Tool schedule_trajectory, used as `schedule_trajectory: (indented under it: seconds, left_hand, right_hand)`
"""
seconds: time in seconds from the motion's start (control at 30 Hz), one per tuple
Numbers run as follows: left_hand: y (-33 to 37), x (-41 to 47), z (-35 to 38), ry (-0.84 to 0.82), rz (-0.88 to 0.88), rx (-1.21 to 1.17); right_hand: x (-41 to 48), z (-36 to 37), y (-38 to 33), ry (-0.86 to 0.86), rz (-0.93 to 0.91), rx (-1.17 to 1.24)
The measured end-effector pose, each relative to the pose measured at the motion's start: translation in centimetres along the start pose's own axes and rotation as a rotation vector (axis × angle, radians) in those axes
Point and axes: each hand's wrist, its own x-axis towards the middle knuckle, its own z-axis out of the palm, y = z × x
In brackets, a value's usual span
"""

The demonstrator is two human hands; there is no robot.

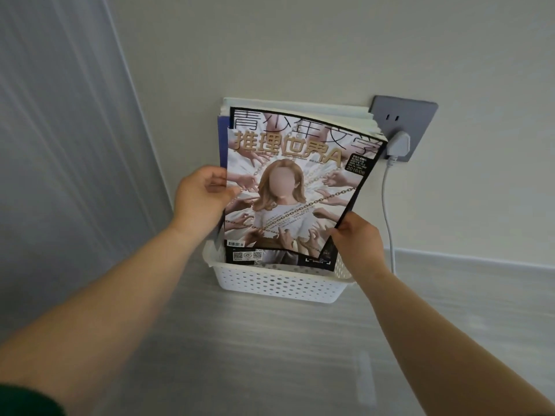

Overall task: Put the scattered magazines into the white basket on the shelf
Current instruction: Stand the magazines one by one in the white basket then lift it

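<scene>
Magazines (288, 190) stand in the basket (282, 285); wall socket (402, 127) behind, right.

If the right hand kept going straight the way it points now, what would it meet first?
The right hand already grips the front magazine; beyond it, probably the stacked magazines, then the wall.

Home: wall socket (404, 127), magazine basket (279, 283)

Both bare arms reach forward; left hand (200, 196) and right hand (357, 235) pinch the glossy cover magazine's (288, 187) side edges.
</scene>
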Motion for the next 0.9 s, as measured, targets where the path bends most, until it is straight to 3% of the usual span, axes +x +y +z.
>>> schedule_trajectory:
  seconds: [0.3, 0.47, 0.63, 0.9]
  left_hand:
    - [-2.4, -0.4, -0.3, 0.036, -0.103, 0.092]
    - [-3.7, -0.4, -0.4, 0.135, -0.17, 0.193]
    - [-3.7, -1.0, 1.1, -0.111, -0.087, 0.251]
    - [-4.2, -2.2, 1.3, -0.087, -0.065, 0.304]
  right_hand:
    - [-0.1, 1.6, 0.1, -0.064, -0.014, -0.187]
    - [0.3, 2.2, 0.1, -0.073, -0.031, -0.296]
    - [0.5, 2.4, 0.1, -0.045, -0.006, -0.347]
    - [-0.5, 1.1, -0.4, 0.024, -0.054, -0.238]
